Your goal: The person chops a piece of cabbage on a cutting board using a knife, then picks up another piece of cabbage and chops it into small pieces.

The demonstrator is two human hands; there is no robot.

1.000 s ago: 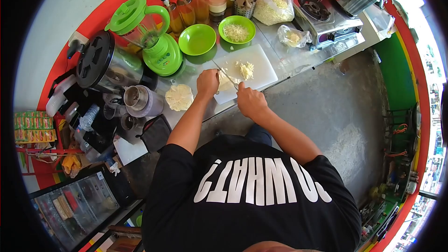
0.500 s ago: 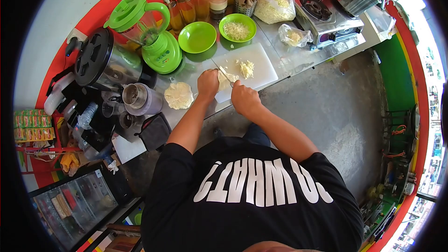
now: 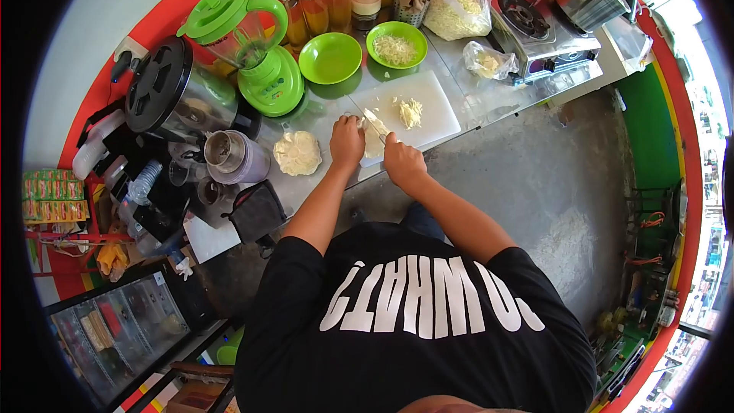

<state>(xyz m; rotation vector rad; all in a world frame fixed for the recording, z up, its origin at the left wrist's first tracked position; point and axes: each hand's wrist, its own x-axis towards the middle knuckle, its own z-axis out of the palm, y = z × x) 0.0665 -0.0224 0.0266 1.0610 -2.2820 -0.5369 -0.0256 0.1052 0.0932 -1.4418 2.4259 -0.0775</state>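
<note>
At white board (image 3: pixel 437 113), R hand (image 3: pixel 404 164) grips knife (image 3: pixel 377 122) nr L hand (image 3: pixel 348 141).

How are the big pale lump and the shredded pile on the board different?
The lump is one big round piece, but the pile is lots of thin shreds. The lump sits on the metal counter; the pile lies on the white board. Both look pale.

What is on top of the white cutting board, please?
The white cutting board bears a small heap of pale shreds and a flat pale piece, with a knife over it. Whatever lies under the knife and the left hand is covered.
</note>
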